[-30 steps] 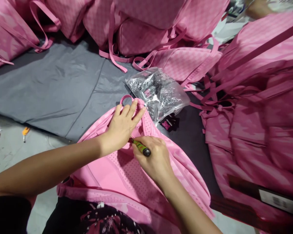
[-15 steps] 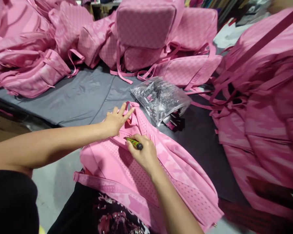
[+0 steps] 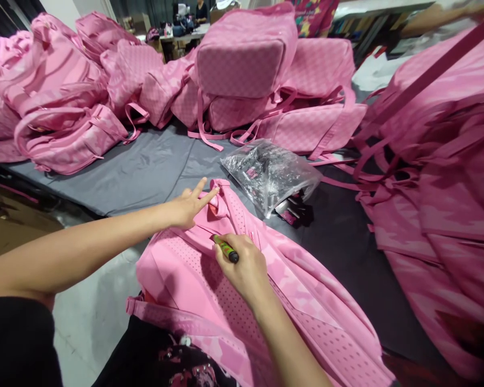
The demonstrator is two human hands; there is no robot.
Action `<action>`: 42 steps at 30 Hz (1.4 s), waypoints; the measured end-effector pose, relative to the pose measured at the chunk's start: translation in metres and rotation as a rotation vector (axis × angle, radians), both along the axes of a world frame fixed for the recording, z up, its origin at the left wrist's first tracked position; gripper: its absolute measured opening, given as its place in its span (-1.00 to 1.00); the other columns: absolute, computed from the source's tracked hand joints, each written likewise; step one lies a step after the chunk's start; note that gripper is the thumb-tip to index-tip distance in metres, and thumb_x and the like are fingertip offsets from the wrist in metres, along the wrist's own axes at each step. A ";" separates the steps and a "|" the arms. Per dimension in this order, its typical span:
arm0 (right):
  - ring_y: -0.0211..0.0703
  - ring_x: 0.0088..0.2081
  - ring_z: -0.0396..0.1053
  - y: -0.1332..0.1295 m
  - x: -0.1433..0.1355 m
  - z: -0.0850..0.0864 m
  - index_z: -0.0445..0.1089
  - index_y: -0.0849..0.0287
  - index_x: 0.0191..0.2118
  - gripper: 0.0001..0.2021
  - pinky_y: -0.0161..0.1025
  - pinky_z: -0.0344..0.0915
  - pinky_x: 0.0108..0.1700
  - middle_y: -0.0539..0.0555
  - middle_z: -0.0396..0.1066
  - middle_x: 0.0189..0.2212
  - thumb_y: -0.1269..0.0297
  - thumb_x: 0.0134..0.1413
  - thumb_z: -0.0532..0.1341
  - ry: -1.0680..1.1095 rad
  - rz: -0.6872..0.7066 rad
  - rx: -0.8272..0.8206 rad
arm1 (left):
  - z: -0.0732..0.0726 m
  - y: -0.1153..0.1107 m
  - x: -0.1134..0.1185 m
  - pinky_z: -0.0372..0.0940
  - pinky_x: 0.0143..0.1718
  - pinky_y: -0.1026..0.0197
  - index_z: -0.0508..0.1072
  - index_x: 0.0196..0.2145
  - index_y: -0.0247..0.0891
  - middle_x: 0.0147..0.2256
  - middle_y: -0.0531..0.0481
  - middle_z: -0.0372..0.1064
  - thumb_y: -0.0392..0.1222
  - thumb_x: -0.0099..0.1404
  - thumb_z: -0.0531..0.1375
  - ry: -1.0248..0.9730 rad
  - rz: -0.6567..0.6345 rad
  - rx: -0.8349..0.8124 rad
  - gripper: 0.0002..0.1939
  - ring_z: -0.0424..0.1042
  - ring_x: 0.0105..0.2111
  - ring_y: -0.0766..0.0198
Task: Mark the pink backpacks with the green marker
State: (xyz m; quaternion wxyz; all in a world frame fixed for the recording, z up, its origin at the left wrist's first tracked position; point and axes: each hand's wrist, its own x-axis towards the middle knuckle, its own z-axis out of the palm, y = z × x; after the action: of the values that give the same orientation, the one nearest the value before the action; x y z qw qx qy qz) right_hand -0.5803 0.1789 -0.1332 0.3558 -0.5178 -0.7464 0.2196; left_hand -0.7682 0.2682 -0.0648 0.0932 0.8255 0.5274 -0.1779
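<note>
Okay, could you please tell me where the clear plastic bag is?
In the head view, the clear plastic bag lies on the grey cloth, just beyond the strap end of the pink backpack.

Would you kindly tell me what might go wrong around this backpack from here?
The right hand holds the green tool close to the left hand, so a slip might jab it. Small dark pieces lie at the mouth of the plastic bag, near the backpack, so a nudge could scatter them.
</note>
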 end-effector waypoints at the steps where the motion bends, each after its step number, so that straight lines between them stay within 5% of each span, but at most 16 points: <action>1: -0.05 -0.25 0.43 0.001 0.001 0.000 0.49 0.09 -0.26 -0.91 -0.20 0.31 -0.24 0.05 0.54 -0.33 0.30 0.13 0.23 0.010 0.011 0.005 | -0.001 0.000 -0.002 0.22 0.11 0.04 -0.52 0.38 0.05 0.40 -0.30 -0.78 -0.44 0.09 0.24 -0.008 0.002 -0.006 0.21 0.06 0.30 -0.17; 7: -0.06 -0.30 0.45 0.007 0.001 -0.001 0.51 0.08 -0.25 -0.91 -0.22 0.28 -0.32 0.05 0.54 -0.35 0.29 0.12 0.25 -0.051 0.029 0.047 | -0.021 -0.012 -0.010 0.21 0.13 0.04 -0.50 0.39 -0.13 0.39 -0.50 -0.61 -0.29 0.22 0.26 -0.138 0.220 0.140 0.11 0.06 0.31 -0.19; 9: -0.04 -0.30 0.45 0.010 -0.002 0.000 0.51 0.08 -0.25 -0.90 -0.18 0.28 -0.28 0.07 0.54 -0.36 0.28 0.12 0.26 -0.078 0.024 0.076 | -0.022 -0.013 -0.008 0.24 0.08 0.03 -0.51 0.39 -0.18 0.35 -0.59 -0.36 -0.28 0.26 0.24 -0.093 0.273 0.125 0.08 0.19 0.25 -0.20; 13: -0.02 -0.26 0.48 0.015 -0.015 0.000 0.53 0.09 -0.19 -0.86 -0.08 0.30 -0.12 0.07 0.56 -0.33 0.23 0.13 0.29 0.004 0.062 0.043 | -0.011 -0.007 -0.004 0.32 -0.08 0.10 -0.51 0.40 -0.25 0.17 -0.44 0.09 -0.31 0.25 0.22 0.006 0.216 0.007 0.07 0.42 0.03 -0.09; 27: -0.01 -0.20 0.49 0.017 -0.040 -0.002 0.54 0.10 -0.13 -0.79 -0.04 0.31 -0.07 0.09 0.58 -0.24 0.26 0.15 0.22 0.109 0.030 -0.111 | -0.021 -0.008 -0.010 0.32 -0.20 0.13 -0.37 0.41 -0.24 0.08 -0.34 0.17 -0.38 0.22 0.13 -0.095 0.169 0.110 -0.03 0.44 -0.12 0.01; 32: 0.04 -0.19 0.48 0.015 -0.044 -0.001 0.54 0.11 -0.15 -0.78 0.03 0.26 -0.03 0.11 0.58 -0.27 0.25 0.13 0.21 0.039 -0.065 -0.045 | -0.024 -0.007 -0.010 0.32 -0.19 0.13 -0.36 0.41 -0.23 0.09 -0.34 0.17 -0.40 0.21 0.13 -0.099 0.177 0.117 -0.03 0.43 -0.11 0.03; 42: 0.00 -0.13 0.51 0.019 -0.044 0.004 0.53 0.10 -0.10 -0.75 0.00 0.33 0.01 0.09 0.59 -0.19 0.28 0.12 0.20 0.114 0.036 -0.149 | -0.028 -0.005 -0.011 0.31 -0.20 0.13 -0.42 0.41 -0.24 0.10 -0.39 0.15 -0.37 0.19 0.17 -0.081 0.171 0.136 0.03 0.44 -0.12 0.00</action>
State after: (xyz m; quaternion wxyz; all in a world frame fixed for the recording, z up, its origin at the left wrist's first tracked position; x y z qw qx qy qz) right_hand -0.6241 0.1976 -0.1295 0.3542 -0.5162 -0.7156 0.3099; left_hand -0.7793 0.2628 -0.0933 0.0730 0.7885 0.6025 -0.0994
